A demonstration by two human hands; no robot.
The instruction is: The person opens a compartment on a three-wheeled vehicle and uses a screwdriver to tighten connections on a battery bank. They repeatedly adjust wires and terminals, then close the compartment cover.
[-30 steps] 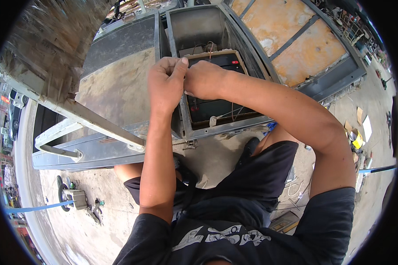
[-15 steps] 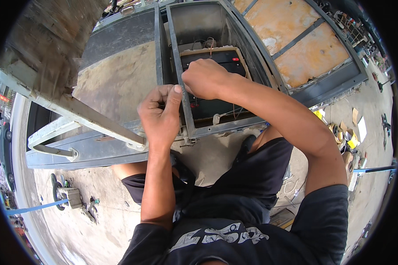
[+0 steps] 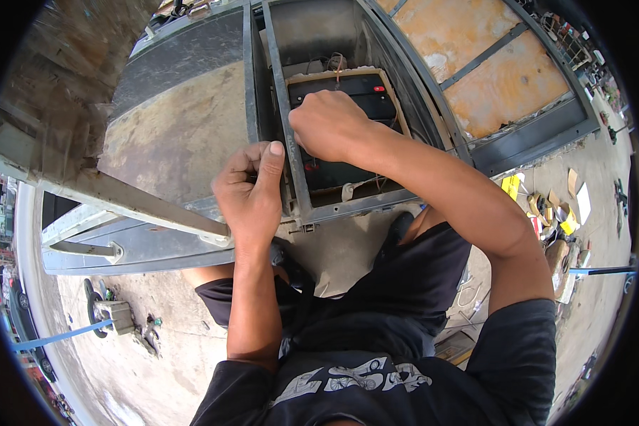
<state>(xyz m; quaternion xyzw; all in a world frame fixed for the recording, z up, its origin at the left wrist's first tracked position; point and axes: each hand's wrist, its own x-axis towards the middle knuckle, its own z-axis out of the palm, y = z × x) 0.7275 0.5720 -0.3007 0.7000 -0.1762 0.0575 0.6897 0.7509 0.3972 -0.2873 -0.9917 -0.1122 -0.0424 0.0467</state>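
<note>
My left hand is closed, thumb pressed toward the curled fingers, just left of the metal rim of an open compartment. Whatever lies between its fingers is hidden. My right hand is a fist, back of the hand up, over the same rim and the compartment's left part; its fingertips are out of sight. Below it sit black batteries with red terminal covers, bordered by cardboard. A thin brown wire rises behind them, and a pale tab shows near the front edge.
A raised lid with rust-coloured panels leans open at the right. A worn flat panel spreads at the left, crossed by a pale metal bar. Scraps and yellow packaging lie on the concrete at right; a grey block at left.
My left hand has shifted slightly left, a little away from the rim. My right hand has moved slightly up and left, still in a fist. The whole view has turned a little.
</note>
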